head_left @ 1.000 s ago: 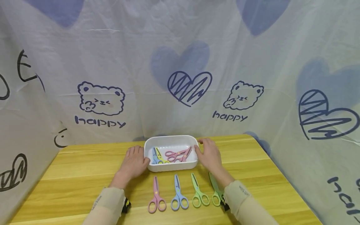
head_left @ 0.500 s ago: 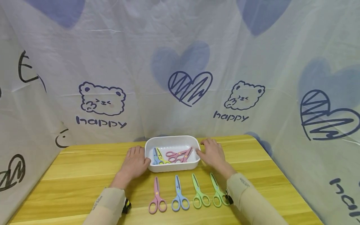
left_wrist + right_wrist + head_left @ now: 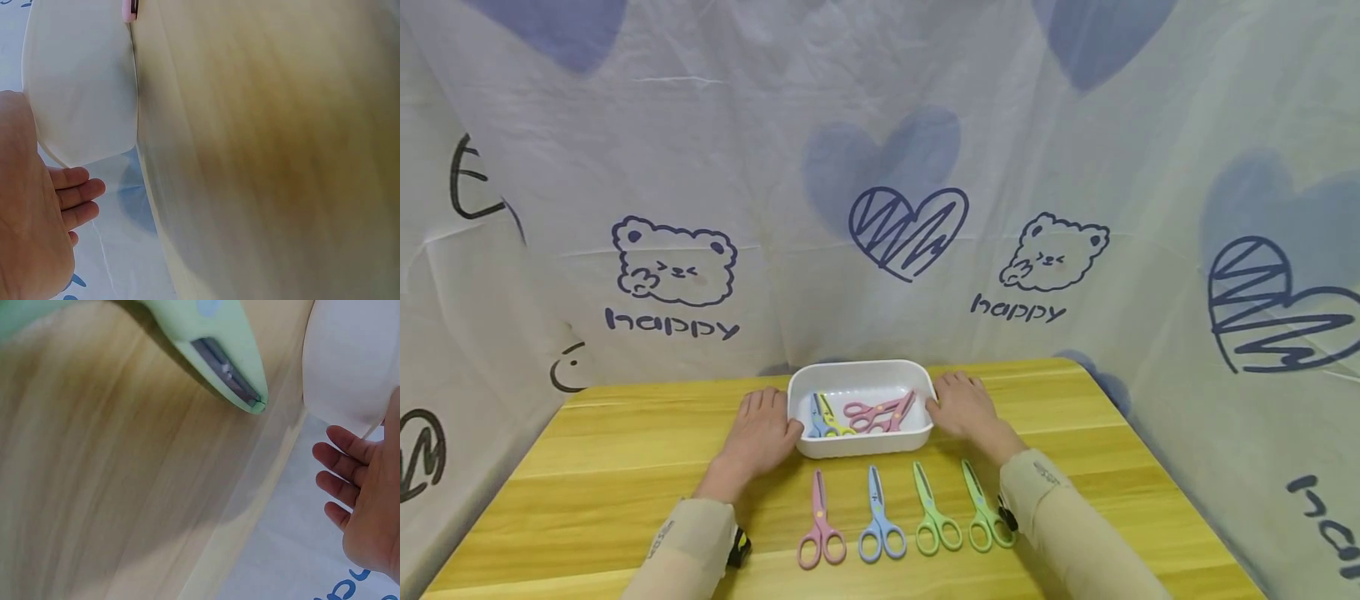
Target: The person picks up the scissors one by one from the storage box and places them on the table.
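Both ends of the tray [image 3: 865,447] touched — left hand [image 3: 762,429] at one, right hand [image 3: 966,406] at the other, fingers loosely extended — its long axis between them, four scissors [image 3: 876,507] on its near side.

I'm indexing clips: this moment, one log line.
white rectangular plastic tray; left hand: left end; right hand: right end; front row: pink scissors, blue scissors, two green scissors; inside: more coloured scissors

Shifted the bare right grip [image 3: 966,406] slightly rightward at the right end of the white rounded-rectangular plastic tray [image 3: 865,447], uncovering more of the rightmost light-green plastic scissors [image 3: 978,497] in front of the tray.
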`<state>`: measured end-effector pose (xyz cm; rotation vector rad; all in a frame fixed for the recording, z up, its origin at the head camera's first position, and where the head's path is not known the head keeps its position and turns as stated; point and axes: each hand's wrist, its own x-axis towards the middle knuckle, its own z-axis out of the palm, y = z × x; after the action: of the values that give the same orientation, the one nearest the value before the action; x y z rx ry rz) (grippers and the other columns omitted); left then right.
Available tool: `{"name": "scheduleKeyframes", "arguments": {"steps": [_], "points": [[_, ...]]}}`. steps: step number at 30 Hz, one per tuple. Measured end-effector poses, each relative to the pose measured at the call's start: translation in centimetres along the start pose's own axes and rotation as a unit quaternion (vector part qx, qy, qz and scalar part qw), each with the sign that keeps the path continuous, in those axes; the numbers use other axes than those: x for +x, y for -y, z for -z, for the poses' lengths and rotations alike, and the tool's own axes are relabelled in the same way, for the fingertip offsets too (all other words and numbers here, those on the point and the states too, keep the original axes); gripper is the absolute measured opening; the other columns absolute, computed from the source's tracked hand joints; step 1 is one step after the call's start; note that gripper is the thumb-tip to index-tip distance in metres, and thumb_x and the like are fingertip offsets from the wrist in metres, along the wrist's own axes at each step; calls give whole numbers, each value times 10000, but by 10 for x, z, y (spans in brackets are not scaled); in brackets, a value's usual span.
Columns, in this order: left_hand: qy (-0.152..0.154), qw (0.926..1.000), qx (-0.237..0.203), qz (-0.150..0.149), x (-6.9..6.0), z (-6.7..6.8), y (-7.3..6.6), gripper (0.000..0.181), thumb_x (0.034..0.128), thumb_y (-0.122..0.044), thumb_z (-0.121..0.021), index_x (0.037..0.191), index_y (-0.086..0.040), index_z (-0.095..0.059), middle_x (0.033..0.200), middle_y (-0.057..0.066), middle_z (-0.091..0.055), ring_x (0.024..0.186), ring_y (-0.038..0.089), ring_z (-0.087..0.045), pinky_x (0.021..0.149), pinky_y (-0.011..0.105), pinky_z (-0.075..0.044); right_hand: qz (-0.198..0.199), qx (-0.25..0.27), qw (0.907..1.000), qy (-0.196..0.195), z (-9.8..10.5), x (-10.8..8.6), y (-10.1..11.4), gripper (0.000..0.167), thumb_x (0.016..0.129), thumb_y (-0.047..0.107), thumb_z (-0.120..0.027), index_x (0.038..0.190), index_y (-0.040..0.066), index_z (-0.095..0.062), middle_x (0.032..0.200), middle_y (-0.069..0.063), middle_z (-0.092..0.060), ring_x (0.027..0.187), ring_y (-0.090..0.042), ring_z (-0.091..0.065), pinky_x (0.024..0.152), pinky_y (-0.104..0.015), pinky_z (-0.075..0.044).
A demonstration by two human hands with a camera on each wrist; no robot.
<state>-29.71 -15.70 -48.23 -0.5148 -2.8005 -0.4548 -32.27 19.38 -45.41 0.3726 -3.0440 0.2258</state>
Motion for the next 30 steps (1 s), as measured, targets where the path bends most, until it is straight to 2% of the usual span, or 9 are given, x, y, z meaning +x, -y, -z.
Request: {"name": "scheduleKeyframes", "arguments": {"steps": [3,7,15,19,26,30], "points": [[23,10000,7,1,1,1,-2,445,975,-237,-516,1230,128,-511,1198,247,-514,1172,421,-438,1156,585,-282,74,-78,9999,86,-3,3,-4,474,1064,333,-467,1364,-12,-593,1440,-184,-577,1348,-376,-483,1166,-540,-345],[133,9999,65,48,2,5,-4,470,985,-252,-524,1247,138,-507,1216,257,-510,1192,429,-433,1172,585,-266,142,-35,9999,72,-6,5,-7,485,1062,325,-457,1381,-19,-581,1442,-194,-572,1348,-382,-478,1165,-541,-347],[280,9995,90,90,4,11,-3,528,975,-305,-577,1274,126,-514,1234,251,-505,1206,425,-429,1173,584,-270,186,56,9998,-3,-5,3,-4,438,1060,304,-476,1325,-24,-595,1389,-195,-593,1299,-382,-499,1131,-531,-377],[188,9998,-5,31,7,10,0,566,970,-321,-593,1304,126,-500,1254,256,-501,1218,431,-432,1171,598,-268,174,65,9998,-32,-5,3,-4,429,1052,301,-473,1302,-22,-602,1358,-192,-604,1265,-379,-510,1105,-532,-394],[156,9991,-387,122,11,10,-1,649,994,-370,-583,1402,119,-460,1369,288,-483,1328,460,-404,1198,614,-236,190,161,9996,-114,-6,3,-4,429,1040,291,-487,1311,-21,-603,1372,-195,-605,1265,-381,-513,1099,-537,-397],[-90,9976,-674,94,12,12,-7,644,991,-356,-576,1417,110,-450,1391,290,-469,1329,462,-389,1181,609,-248,145,219,9996,-60,-6,2,-3,433,1052,298,-486,1330,-15,-598,1385,-184,-601,1273,-368,-507,1106,-529,-393]]}}
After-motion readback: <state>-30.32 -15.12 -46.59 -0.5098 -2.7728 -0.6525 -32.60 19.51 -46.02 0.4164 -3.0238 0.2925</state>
